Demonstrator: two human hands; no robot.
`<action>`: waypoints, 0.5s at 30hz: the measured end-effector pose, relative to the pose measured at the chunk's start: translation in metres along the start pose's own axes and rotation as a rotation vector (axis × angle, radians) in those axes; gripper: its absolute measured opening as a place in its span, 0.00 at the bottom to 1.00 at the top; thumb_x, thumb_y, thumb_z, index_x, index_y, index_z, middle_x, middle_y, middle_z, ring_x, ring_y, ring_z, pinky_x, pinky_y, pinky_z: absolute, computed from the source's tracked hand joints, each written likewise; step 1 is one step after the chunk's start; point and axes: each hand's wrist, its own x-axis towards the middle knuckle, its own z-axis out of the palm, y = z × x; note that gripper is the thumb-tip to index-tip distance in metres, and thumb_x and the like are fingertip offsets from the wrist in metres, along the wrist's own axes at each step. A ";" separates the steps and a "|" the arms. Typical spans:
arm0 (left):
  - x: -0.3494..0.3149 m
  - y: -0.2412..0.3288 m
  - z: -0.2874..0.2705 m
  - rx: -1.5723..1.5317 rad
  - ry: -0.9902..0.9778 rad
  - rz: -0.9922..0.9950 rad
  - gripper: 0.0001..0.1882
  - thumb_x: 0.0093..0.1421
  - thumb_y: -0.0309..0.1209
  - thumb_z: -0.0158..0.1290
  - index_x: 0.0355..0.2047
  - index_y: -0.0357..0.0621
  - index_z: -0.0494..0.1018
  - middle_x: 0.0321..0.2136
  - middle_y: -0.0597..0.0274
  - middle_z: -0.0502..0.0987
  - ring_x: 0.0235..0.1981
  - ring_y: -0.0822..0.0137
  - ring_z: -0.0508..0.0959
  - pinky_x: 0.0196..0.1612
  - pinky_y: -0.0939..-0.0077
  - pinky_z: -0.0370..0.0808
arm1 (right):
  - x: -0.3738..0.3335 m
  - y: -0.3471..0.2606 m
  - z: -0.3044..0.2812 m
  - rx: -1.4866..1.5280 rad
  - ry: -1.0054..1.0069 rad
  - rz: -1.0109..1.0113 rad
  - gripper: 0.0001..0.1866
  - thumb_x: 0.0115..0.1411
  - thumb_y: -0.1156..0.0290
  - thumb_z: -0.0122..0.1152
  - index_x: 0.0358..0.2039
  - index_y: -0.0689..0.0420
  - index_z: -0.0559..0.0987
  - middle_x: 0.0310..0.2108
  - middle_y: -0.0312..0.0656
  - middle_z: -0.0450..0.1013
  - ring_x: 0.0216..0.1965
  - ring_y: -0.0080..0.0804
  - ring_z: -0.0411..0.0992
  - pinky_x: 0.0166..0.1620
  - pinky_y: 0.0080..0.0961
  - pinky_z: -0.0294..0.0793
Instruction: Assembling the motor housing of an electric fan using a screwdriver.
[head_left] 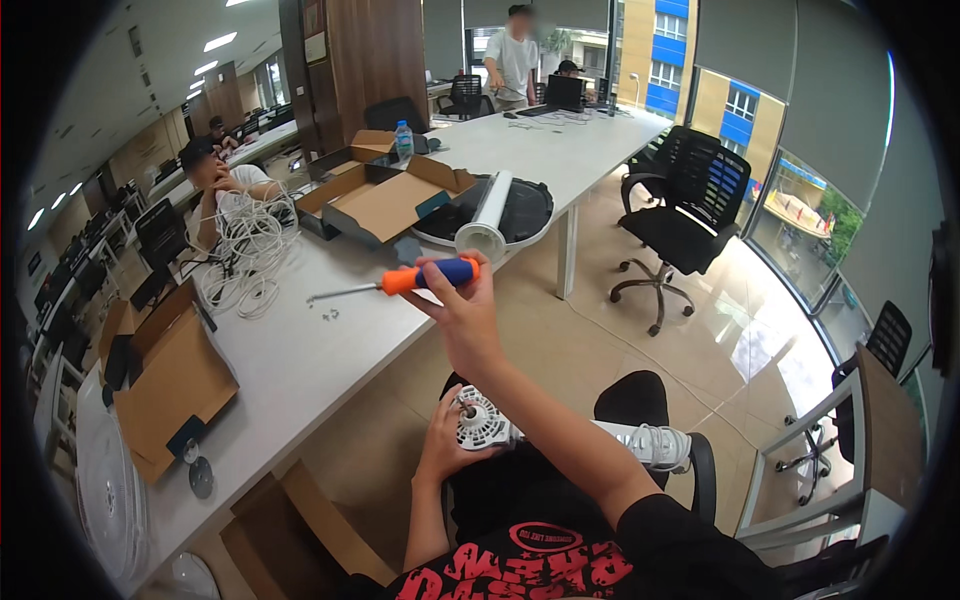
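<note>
While the left hand (443,445) holds a housing (486,424) at six o'clock, the right hand (468,318) grips a screwdriver (402,281) pointing toward nine; screws (331,315) dot the table (290,365).

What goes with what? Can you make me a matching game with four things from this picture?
Things:
1. screwdriver
2. round white slotted part
3. white cables
4. clear bottle

Clues:
A. heaped in a tangle on the table
B. held in the right hand
C. standing upright
D. held in the left hand

Right pairs: 1-B, 2-D, 3-A, 4-C
</note>
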 end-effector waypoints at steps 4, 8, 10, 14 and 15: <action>-0.002 -0.002 0.003 0.061 0.026 -0.009 0.48 0.38 0.49 0.81 0.57 0.40 0.75 0.71 0.45 0.65 0.69 0.42 0.69 0.70 0.50 0.69 | -0.023 -0.015 -0.059 -0.128 0.110 0.011 0.30 0.69 0.73 0.67 0.61 0.52 0.58 0.54 0.50 0.71 0.58 0.46 0.77 0.62 0.51 0.82; -0.003 -0.002 0.003 0.098 0.041 0.053 0.48 0.37 0.49 0.81 0.57 0.40 0.75 0.71 0.46 0.65 0.68 0.42 0.70 0.70 0.50 0.69 | -0.056 -0.029 -0.146 -0.146 0.250 0.029 0.28 0.72 0.69 0.65 0.63 0.51 0.58 0.53 0.48 0.73 0.58 0.43 0.77 0.61 0.50 0.82; -0.003 -0.001 0.003 0.081 0.050 0.031 0.48 0.37 0.49 0.81 0.57 0.40 0.75 0.71 0.46 0.65 0.68 0.43 0.70 0.70 0.50 0.69 | -0.073 -0.030 -0.189 -0.128 0.303 0.050 0.26 0.73 0.67 0.63 0.63 0.51 0.59 0.52 0.47 0.74 0.59 0.42 0.76 0.61 0.48 0.82; -0.002 0.002 0.003 0.097 0.050 0.052 0.48 0.37 0.50 0.81 0.56 0.40 0.76 0.70 0.46 0.66 0.68 0.43 0.70 0.70 0.50 0.69 | -0.095 -0.027 -0.253 0.261 0.431 0.154 0.16 0.74 0.66 0.62 0.58 0.52 0.70 0.49 0.47 0.78 0.53 0.41 0.80 0.57 0.39 0.85; -0.002 0.003 0.003 0.096 0.048 0.034 0.48 0.37 0.50 0.81 0.56 0.40 0.76 0.70 0.46 0.66 0.68 0.43 0.70 0.70 0.50 0.69 | -0.098 -0.025 -0.262 0.451 0.540 0.213 0.13 0.74 0.65 0.62 0.55 0.52 0.74 0.48 0.47 0.79 0.51 0.40 0.81 0.55 0.35 0.86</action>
